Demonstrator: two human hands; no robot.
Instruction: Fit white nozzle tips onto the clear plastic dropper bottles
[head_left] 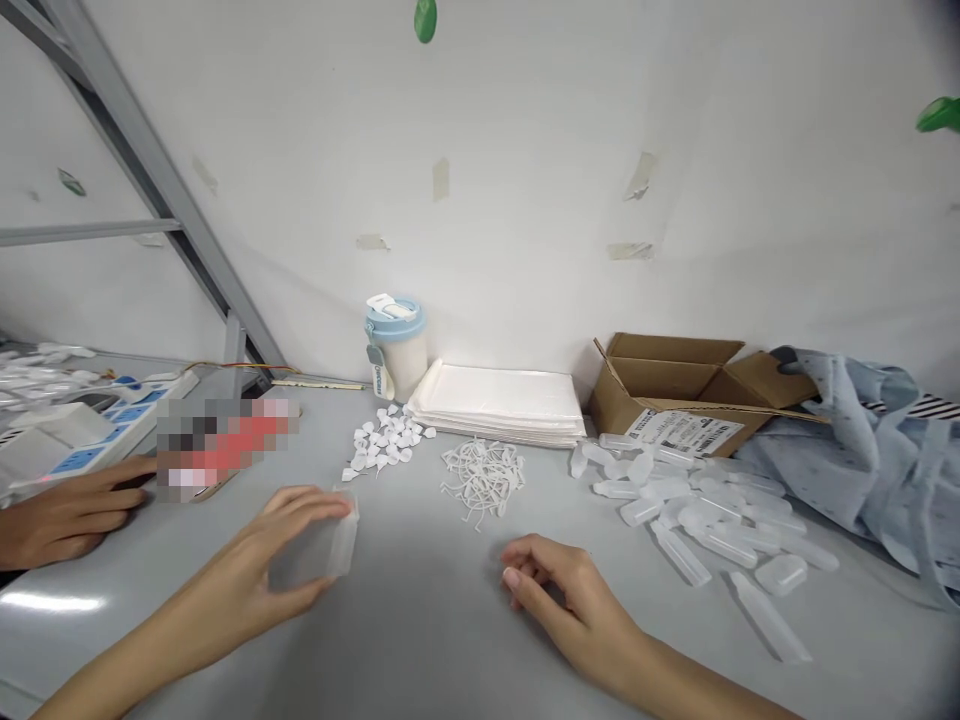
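Observation:
Between the thumb and fingers of my left hand (pixel 296 545) is a translucent plastic container (pixel 343 535) with flat sides, held just above the grey table. My right hand (pixel 559 600) rests by the table with its fingers curled in toward the thumb, and nothing shows in them. Ahead of it lies a small heap of thin white curved strips (pixel 486 477). White caps with pointed tails (pixel 386 440) are scattered beyond my left hand. Right of my right hand, several frosted plastic bottles (pixel 712 515) lie in a loose pile, with one long bottle (pixel 769 620) nearest me.
A co-worker's hand (pixel 82 515) reaches in at left near a blurred red patch (pixel 232 445) and a power strip (pixel 135 420). Along the wall stand a blue-lidded cup (pixel 405 355), a stack of white packets (pixel 502 400) and an open cardboard box (pixel 675 395). Blue cloth (pixel 862 450) lies at right.

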